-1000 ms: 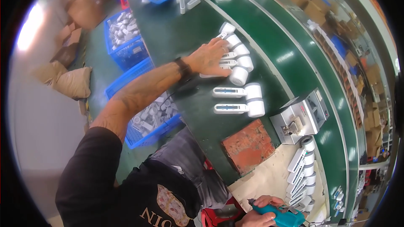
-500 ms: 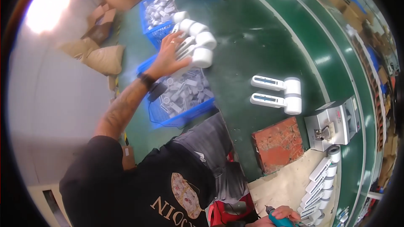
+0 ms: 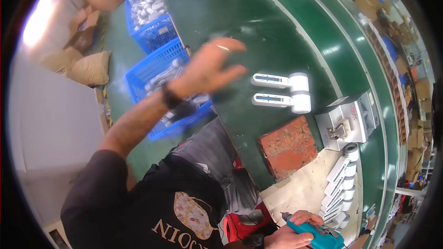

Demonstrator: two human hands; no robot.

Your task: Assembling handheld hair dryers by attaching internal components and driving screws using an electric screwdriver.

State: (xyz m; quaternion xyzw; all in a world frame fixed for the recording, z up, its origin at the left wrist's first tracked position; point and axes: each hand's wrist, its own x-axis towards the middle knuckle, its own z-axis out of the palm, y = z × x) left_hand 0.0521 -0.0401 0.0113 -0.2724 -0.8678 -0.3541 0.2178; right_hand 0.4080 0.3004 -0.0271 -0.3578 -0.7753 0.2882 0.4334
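Note:
Above the green table's left edge, my left hand [image 3: 214, 67] is blurred by motion, with thumb and fingers apart and nothing seen in it. Beneath its wrist, a blue crate [image 3: 140, 76] holds grey-white plastic parts. Two white parts with round cylinder ends and slotted arms, an upper one [image 3: 270, 80] and a lower one [image 3: 272, 100], lie side by side to the right of that hand. At the bottom, my right hand [image 3: 286, 237] is wrapped round a teal electric screwdriver [image 3: 325, 239], its bit pointing up and left.
A reddish stone slab [image 3: 290, 147] lies mid-table, beside a grey-white metal device [image 3: 347, 127]. Several similar white parts [image 3: 339, 189] stand in a slanted row on a beige sheet [image 3: 295, 194]. Another blue crate [image 3: 152, 32] of white parts and paper sacks [image 3: 90, 68] are at the far left.
My left hand has moved right and lower, away from the cluster of white cylinder parts, which no longer shows on the table edge. The screwdriver and my right hand have come further into view.

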